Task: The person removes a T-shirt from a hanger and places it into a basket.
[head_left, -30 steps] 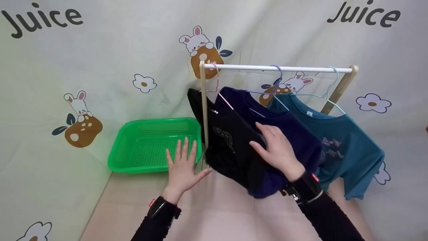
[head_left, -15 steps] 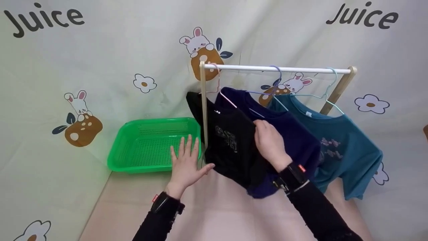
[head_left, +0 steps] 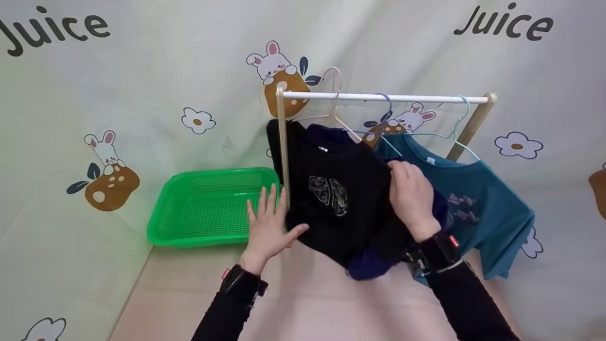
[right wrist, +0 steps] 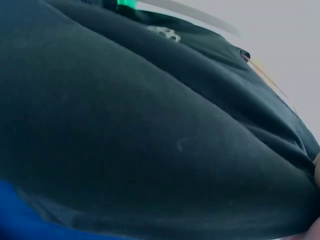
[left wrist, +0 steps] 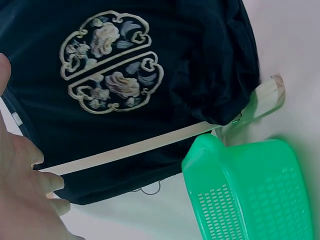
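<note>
My right hand (head_left: 415, 196) pinches the shoulder of a black shirt (head_left: 312, 227) with a pale embroidered motif. That shirt hangs on a pink hanger (head_left: 335, 113), whose hook stands higher than the rack's white rail (head_left: 357, 96). Partly hidden behind it is a navy shirt (head_left: 371, 265) on a purple hanger (head_left: 389, 106). Fingers spread, my left hand (head_left: 270, 232) is held before the left post (head_left: 283, 156), overlapping the green basket's right end. In the left wrist view, its fingertips show beside the black shirt (left wrist: 130, 132). Dark cloth (right wrist: 150, 125) fills most of the right wrist view.
A teal shirt (head_left: 497, 208) hangs on a mint hanger (head_left: 458, 130) at the rail's right end. The green perforated basket (head_left: 158, 227) stands left of the rack. Behind everything hangs a printed cloth backdrop (head_left: 156, 71); a pinkish surface (head_left: 208, 279) lies below.
My right hand went from flat on the shirts to pinching the black one, then moved right with it. The pink hanger's hook rose above the rail and shifted right. My left hand drifted slightly right.
</note>
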A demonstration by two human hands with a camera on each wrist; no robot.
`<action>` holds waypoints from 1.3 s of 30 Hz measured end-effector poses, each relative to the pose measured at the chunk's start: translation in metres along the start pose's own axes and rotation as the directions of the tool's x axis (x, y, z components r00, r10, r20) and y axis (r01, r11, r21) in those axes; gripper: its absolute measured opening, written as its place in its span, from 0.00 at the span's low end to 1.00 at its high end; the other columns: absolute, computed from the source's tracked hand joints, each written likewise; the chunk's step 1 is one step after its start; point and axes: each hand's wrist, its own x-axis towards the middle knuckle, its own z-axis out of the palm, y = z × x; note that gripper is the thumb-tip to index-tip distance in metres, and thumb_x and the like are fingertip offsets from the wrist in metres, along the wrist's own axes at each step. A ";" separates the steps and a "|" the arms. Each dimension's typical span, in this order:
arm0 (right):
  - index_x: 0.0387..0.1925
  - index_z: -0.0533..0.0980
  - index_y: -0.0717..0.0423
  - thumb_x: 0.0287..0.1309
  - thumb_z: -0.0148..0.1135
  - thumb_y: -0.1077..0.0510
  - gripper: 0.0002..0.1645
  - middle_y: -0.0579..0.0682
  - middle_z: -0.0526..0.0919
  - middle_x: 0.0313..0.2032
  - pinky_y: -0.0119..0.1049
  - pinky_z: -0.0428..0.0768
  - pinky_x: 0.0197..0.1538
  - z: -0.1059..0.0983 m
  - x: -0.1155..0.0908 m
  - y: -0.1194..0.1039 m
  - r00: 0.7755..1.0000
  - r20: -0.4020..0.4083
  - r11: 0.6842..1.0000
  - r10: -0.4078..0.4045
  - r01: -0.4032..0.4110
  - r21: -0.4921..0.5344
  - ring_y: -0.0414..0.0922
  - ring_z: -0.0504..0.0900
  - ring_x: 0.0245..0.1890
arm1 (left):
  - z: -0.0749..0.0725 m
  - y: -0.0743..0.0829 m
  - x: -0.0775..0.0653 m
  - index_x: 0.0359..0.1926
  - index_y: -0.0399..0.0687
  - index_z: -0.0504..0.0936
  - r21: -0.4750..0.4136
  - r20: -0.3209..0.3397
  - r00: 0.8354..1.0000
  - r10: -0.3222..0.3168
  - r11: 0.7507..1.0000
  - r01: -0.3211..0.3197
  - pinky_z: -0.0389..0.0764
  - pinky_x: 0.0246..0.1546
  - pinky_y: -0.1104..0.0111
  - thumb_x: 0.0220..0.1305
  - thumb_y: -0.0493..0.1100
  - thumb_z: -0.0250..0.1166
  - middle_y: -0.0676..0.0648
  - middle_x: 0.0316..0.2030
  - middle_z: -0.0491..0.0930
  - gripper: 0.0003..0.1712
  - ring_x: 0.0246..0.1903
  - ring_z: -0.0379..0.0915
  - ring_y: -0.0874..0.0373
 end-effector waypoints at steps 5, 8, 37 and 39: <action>0.44 0.76 0.64 0.69 0.55 0.67 0.06 0.59 0.79 0.34 0.49 0.76 0.32 -0.016 -0.025 0.022 0.999 -0.048 1.000 0.020 -0.019 0.013 0.56 0.77 0.32 | -0.001 0.003 0.002 0.79 0.46 0.47 0.006 -0.002 1.000 0.003 1.000 -0.002 0.34 0.66 0.35 0.58 0.81 0.50 0.39 0.77 0.43 0.61 0.76 0.29 0.42; 0.44 0.76 0.64 0.67 0.56 0.68 0.06 0.59 0.79 0.34 0.49 0.75 0.32 -0.023 -0.046 0.035 0.998 -0.067 1.000 0.014 -0.013 0.015 0.56 0.77 0.31 | -0.001 0.003 0.004 0.79 0.46 0.46 -0.001 -0.023 1.000 0.009 1.000 -0.009 0.34 0.67 0.35 0.59 0.80 0.50 0.40 0.77 0.41 0.61 0.76 0.29 0.43; 0.45 0.79 0.57 0.59 0.62 0.69 0.13 0.50 0.83 0.43 0.43 0.68 0.54 -0.028 -0.118 0.080 0.972 0.172 0.975 -0.161 0.130 0.180 0.49 0.78 0.45 | 0.025 -0.003 -0.001 0.32 0.43 0.80 -0.115 -0.410 0.866 0.287 0.925 -0.361 0.73 0.28 0.59 0.62 0.40 0.68 0.48 0.23 0.72 0.06 0.25 0.71 0.50; 0.50 0.79 0.56 0.61 0.63 0.65 0.15 0.50 0.83 0.47 0.46 0.68 0.57 -0.027 -0.111 0.073 0.969 0.202 0.978 -0.146 0.110 0.179 0.50 0.78 0.49 | 0.026 -0.003 -0.002 0.32 0.43 0.79 -0.104 -0.445 0.848 0.289 0.923 -0.370 0.72 0.27 0.58 0.61 0.40 0.69 0.49 0.23 0.72 0.06 0.24 0.70 0.50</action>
